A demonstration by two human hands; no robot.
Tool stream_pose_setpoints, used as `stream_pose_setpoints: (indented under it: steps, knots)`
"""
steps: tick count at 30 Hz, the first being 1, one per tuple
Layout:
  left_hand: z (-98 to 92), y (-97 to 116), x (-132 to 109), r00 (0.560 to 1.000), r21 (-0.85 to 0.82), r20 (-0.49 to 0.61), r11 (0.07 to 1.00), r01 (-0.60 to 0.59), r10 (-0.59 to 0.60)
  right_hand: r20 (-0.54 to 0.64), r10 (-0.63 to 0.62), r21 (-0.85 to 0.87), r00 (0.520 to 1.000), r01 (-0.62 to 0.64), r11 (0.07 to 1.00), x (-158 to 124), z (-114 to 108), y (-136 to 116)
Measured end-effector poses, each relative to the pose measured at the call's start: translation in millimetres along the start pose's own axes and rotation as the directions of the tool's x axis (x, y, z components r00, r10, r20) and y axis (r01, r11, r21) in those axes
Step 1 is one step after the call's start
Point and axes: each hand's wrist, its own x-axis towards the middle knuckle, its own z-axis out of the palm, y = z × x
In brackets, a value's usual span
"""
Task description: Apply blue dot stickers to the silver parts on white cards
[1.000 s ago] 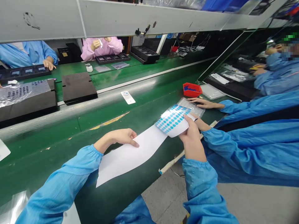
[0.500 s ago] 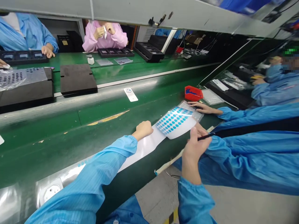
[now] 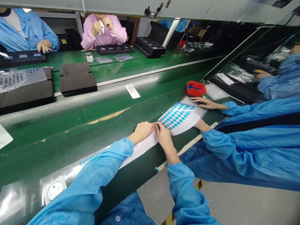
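My left hand (image 3: 143,131) lies closed on a long white backing sheet (image 3: 140,150), its fingers curled down; whatever they grip is hidden. Right beside it, fingertips almost touching, my right hand (image 3: 163,135) is closed on a thin black tool (image 3: 158,126), of which only a short dark piece shows. Just beyond both hands lies a sheet of blue drop-shaped stickers (image 3: 176,116) on clear film, its white backing bulging toward the bench edge. A co-worker's hand (image 3: 207,103) rests flat on the film's far end; the same person's other hand (image 3: 202,125) is partly under the backing.
A red bin (image 3: 196,89) with blue pieces stands beyond the stickers, beside a pale tray (image 3: 217,92). A white card (image 3: 132,91) lies toward the metal rail. Black boxes (image 3: 77,78) sit at the back left. Co-workers sit opposite, and a grey beam (image 3: 117,7) crosses overhead.
My right hand has moved left and away from the co-worker's arm, coming down with the black tool beside my left hand. My left hand stays almost in place.
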Motion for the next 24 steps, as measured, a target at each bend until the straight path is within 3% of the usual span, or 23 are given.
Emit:
stream_pose_setpoints:
  steps: [7, 15, 21, 24]
  knots:
    - [13.8, -4.6, 2.2, 0.994, 0.129, -0.014, 0.986, -0.107, 0.109, -0.052, 0.038, -0.038, 0.998, -0.040, 0.998, -5.3, 8.0, 4.4]
    - [22.2, -8.5, -3.6, 0.953, 0.200, -0.100, 0.944, -0.264, 0.287, -0.080, 0.088, -0.080, 0.993, -0.095, 0.992, -8.1, 9.7, -0.9]
    - [14.5, -12.0, -22.3, 0.892, 0.118, -0.334, 0.952, -0.281, 0.305, -0.069, 0.131, -0.140, 0.989, -0.139, 0.980, -9.4, 9.1, -7.6]
    - [-15.3, -6.2, -33.8, 0.824, 0.048, -0.512, 0.966, -0.255, 0.243, -0.056, 0.143, -0.158, 0.988, -0.150, 0.976, -9.3, 10.1, -11.6]
